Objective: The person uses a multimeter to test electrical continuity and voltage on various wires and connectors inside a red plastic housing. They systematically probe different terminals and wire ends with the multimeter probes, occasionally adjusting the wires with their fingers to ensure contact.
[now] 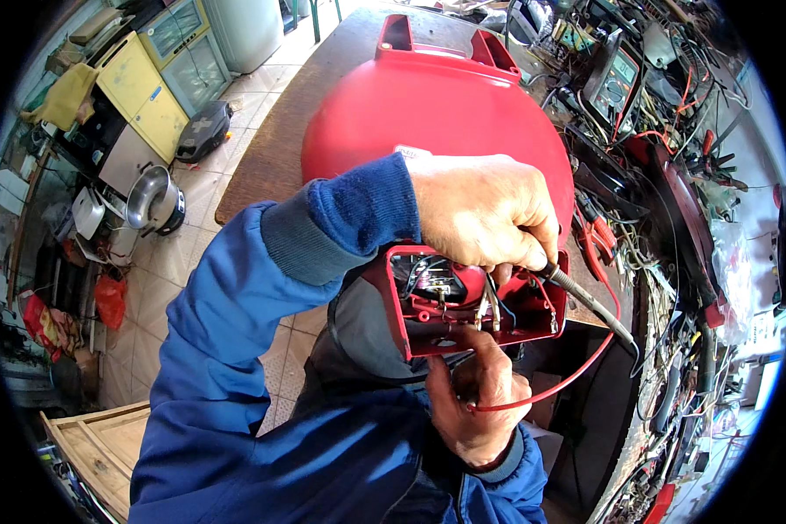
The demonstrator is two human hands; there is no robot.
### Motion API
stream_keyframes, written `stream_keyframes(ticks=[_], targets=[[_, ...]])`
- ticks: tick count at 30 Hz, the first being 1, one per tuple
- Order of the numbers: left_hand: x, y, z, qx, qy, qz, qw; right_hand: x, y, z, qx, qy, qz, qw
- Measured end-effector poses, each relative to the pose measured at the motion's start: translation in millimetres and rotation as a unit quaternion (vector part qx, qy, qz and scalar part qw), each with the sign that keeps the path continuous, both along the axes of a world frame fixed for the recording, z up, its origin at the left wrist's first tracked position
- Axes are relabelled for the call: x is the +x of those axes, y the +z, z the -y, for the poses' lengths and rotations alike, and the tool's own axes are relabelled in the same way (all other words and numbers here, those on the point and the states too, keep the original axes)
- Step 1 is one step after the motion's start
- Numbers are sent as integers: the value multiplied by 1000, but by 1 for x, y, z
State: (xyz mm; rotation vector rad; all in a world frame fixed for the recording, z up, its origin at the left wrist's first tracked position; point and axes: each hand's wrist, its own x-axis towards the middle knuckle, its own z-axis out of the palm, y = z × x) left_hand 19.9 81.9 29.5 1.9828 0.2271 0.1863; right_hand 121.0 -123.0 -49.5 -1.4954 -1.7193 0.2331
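A red rounded shell (432, 109) lies on the table, with an open red housing (402, 306) at its near side showing wires, small components and metal terminals (489, 310). My left hand (485, 210) reaches over from the left, closed on a grey cylindrical tool (589, 306) with a dark cord, at the housing's upper rim. My right hand (480, 393) is below the housing, fingers curled at its lower edge and closed around the end of a red lead (568, 375); what tip it has is hidden.
A wooden table (262, 166) is under the shell. At the right lie tangled cables, tools and a multimeter (618, 83). Leftward are a tiled floor (157, 271), yellow cabinet (140, 87), steel pot (153, 201), black case (201, 131) and wooden piece (96, 445) at lower left.
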Motion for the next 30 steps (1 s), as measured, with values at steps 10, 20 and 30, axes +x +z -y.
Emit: stream_keyframes(ticks=[10, 20, 30], targets=[[0, 0, -1, -7, 6, -13, 1000, 46, 16, 7, 129, 175, -136, 967], [0, 1, -2, -32, 5, -26, 999, 54, -2, 25, 48, 157, -237, 958], [-1, 6, 4, -38, 19, -8, 999, 53, -1, 28, 152, 53, -434, 887]])
